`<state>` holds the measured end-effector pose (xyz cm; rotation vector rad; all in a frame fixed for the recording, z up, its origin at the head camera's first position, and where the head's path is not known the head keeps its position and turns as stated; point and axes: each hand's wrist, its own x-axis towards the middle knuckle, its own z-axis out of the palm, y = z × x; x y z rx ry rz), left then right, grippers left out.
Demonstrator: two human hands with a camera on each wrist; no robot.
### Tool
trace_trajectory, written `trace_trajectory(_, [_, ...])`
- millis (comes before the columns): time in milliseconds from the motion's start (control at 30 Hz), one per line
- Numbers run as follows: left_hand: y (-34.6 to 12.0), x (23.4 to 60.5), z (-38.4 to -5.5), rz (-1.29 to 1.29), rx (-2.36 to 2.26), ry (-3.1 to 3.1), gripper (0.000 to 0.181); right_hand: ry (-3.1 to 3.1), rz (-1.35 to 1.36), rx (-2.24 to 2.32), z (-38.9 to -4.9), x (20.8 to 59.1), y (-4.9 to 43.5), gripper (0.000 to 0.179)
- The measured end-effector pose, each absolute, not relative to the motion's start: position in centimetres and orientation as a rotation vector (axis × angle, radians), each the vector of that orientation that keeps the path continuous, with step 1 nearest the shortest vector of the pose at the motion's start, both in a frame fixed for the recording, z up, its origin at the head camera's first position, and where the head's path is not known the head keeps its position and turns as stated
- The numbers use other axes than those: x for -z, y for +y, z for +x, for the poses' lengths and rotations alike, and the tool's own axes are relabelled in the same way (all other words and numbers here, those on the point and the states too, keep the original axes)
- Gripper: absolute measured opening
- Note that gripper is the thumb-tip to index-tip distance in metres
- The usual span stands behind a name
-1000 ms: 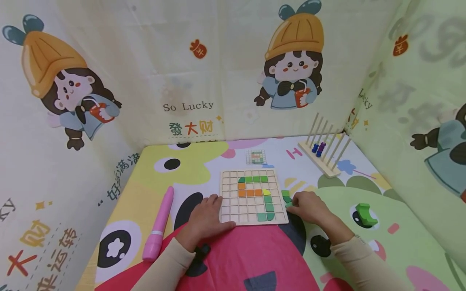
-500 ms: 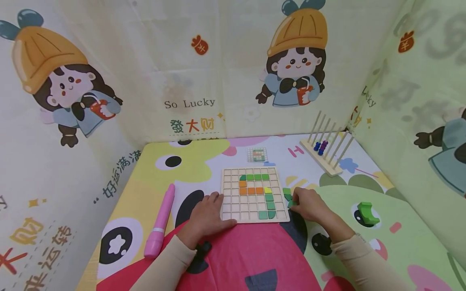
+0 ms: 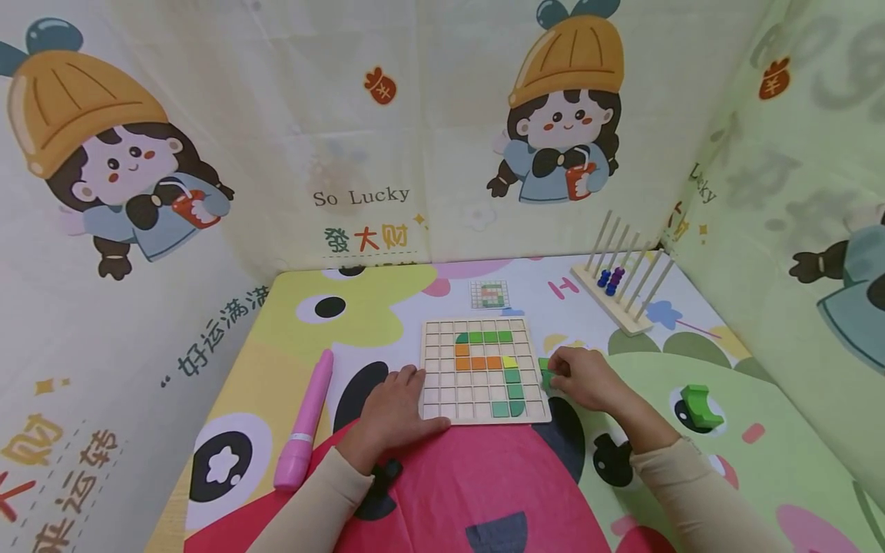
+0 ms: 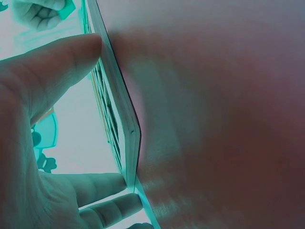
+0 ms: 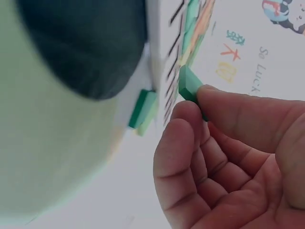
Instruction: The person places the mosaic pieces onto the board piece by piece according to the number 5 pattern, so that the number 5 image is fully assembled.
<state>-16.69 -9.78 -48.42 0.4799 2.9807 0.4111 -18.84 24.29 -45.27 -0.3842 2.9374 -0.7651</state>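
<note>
A square wooden grid board (image 3: 442, 390) lies on the table with green, orange and yellow tiles in its cells. My left hand (image 3: 392, 411) rests at its near left corner, the thumb along the near edge and the fingers at the left edge. In the left wrist view, the thumb (image 4: 71, 59) touches the board's rim (image 4: 125, 129). My right hand (image 3: 588, 378) is just off the board's right edge. It pinches a small green tile (image 5: 188, 84) between thumb and forefinger, as the right wrist view shows. Loose green tiles (image 5: 143, 109) lie beside the board, partly behind the hand.
A small pattern card (image 3: 489, 295) lies beyond the board. At the back right stands a wooden peg rack (image 3: 615, 303) with blue and purple beads. A green curved block (image 3: 701, 407) sits on the right, a pink pen-shaped stick (image 3: 304, 422) on the left. Printed cloth walls surround the table.
My right hand has picked up a green tile from beside the board and lifted slightly. The left hand stays at the board's corner. The head view has shifted a little.
</note>
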Motion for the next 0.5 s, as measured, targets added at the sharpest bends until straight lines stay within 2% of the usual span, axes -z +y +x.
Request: trace_trajectory(500, [-9.8, 48.4, -16.8, 0.465, -0.392, 2.974, 0.101, 2.75, -0.632, 0.946, -19.0, 45.1, 19.4, 0.006])
